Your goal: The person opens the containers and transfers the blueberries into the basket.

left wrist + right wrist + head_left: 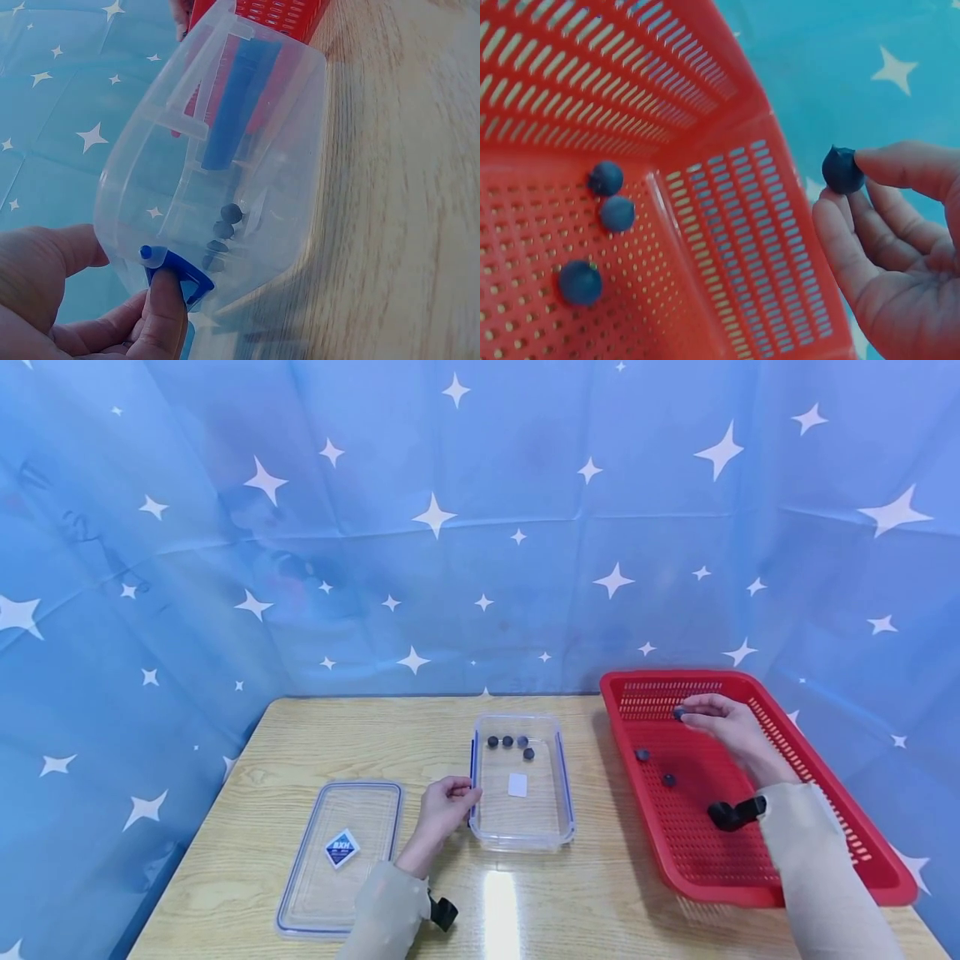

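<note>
My right hand [723, 731] pinches a blueberry [844, 171] between thumb and fingertips, above the far end of the red basket [678, 887]. More blueberries lie on the basket floor, among them one blueberry [669, 780] near its middle and another blueberry [580, 283] seen in the right wrist view. At the left side of a clear plastic container [517, 839], my left hand [446, 810] holds the wall by its blue latch [180, 274]. Several blueberries [507, 741] sit inside toward the container's far end.
A clear lid [307, 893] with a blue seal and a diamond-shaped label lies on the wooden table [570, 914], left of the container. A blue curtain [360, 568] with white stars hangs behind the table. The basket's raised rim stands right of the container.
</note>
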A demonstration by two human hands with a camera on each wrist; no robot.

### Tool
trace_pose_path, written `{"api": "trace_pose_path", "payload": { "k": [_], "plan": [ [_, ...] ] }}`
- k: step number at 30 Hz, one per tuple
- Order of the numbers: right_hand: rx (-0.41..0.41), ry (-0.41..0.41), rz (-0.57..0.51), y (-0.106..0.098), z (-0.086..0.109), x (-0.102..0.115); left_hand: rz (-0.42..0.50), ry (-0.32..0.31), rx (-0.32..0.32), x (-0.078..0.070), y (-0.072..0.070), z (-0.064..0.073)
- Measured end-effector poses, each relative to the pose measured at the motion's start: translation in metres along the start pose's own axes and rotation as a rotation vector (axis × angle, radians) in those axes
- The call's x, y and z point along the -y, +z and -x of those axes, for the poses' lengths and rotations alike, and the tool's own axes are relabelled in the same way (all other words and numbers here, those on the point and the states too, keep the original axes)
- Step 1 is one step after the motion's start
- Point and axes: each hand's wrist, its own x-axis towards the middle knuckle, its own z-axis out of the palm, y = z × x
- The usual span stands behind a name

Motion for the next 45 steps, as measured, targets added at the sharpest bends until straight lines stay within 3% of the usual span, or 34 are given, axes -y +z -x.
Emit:
{"api": "trace_pose_path", "payload": {
  "k": [3, 7, 14, 17, 26, 36, 41, 43, 45],
  "plan": [
    [0.014, -0.002, -0.053, -0.003, -0.001, -0.003, 0.0, 0.004, 0.0, 0.0, 0.0, 0.0],
    [0.01, 0.026, -0.034, -0.006, 0.0, -0.006, -0.008, 0.011, -0.001, 0.0, 0.0, 0.0],
    [-0.022, 0.038, 0.153, -0.007, -0.002, -0.014, -0.016, 0.015, -0.003, 0.0, 0.0, 0.0],
    [-0.035, 0.036, 0.182, -0.006, -0.003, -0.015, -0.019, 0.017, -0.002, 0.0, 0.0, 0.0],
    [-0.018, -0.007, 0.124, 0.002, -0.008, -0.011, -0.03, 0.013, -0.002, 0.002, 0.0, 0.0],
    [-0.029, -0.087, 0.058, 0.009, -0.041, -0.035, -0.036, 0.015, -0.004, 0.001, -0.001, 0.001],
    [-0.011, -0.112, 0.102, 0.036, -0.038, -0.015, -0.037, 0.016, -0.005, 0.0, -0.001, 0.001],
    [-0.011, -0.089, 0.142, 0.056, -0.027, 0.008, -0.034, 0.017, -0.004, 0.0, -0.001, 0.0],
    [-0.013, -0.07, 0.182, 0.068, -0.025, 0.019, -0.028, 0.015, -0.004, 0.0, -0.001, 0.0]
  ]
}}
